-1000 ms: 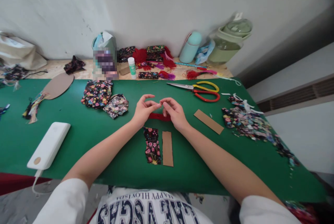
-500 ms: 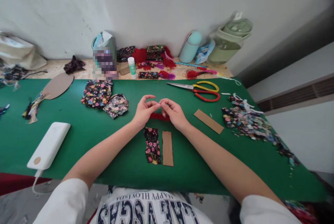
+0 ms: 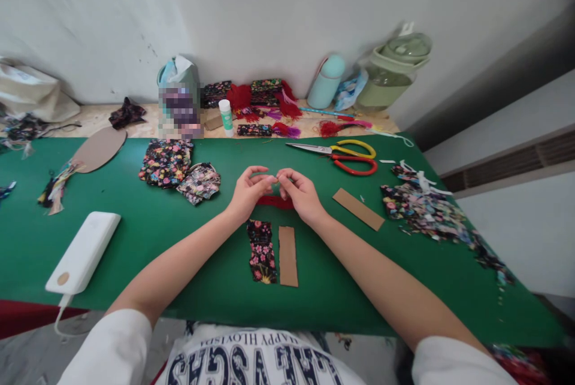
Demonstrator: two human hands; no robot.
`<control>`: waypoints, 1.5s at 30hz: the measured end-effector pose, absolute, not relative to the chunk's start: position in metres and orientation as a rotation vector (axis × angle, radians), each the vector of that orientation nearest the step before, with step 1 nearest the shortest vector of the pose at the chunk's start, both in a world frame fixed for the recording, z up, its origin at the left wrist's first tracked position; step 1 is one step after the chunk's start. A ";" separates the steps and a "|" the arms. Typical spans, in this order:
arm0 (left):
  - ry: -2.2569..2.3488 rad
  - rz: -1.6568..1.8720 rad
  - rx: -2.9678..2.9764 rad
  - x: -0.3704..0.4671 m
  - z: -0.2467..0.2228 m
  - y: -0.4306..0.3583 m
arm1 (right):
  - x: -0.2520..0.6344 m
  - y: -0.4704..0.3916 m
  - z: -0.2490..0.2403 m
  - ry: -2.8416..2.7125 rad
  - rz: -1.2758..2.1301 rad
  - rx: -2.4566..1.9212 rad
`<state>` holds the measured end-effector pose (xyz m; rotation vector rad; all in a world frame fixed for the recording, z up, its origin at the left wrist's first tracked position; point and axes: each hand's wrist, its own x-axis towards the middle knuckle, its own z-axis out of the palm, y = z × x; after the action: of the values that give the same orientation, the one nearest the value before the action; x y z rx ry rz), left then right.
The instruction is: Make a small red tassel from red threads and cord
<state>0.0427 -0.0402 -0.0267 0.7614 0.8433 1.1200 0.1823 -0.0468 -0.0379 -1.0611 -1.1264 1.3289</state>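
- Head view: the left hand [image 3: 248,194] and right hand [image 3: 302,194] nearly meet at the fingertips; I can't tell whether either clamps anything.
- The flat red strip [image 3: 274,201], material unclear, shows between the hands, its ends hidden by them.

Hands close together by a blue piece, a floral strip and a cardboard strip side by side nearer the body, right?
Not blue: the head view shows a red piece. Left hand and right hand are close together by it; floral strip and cardboard strip lie side by side nearer the body.
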 end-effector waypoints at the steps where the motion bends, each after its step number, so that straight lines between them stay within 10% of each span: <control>1: 0.835 1.097 0.766 0.043 -0.027 -0.041 | 0.182 -0.047 -0.038 -1.108 1.313 -1.064; 45: 0.759 1.041 0.714 0.039 -0.026 -0.037 | 0.206 -0.053 -0.030 -1.909 0.402 -1.059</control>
<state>0.0391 -0.0374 -0.0255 0.7145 0.7589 1.0414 0.2058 -0.0531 -0.0297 -1.0586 -1.9095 0.4017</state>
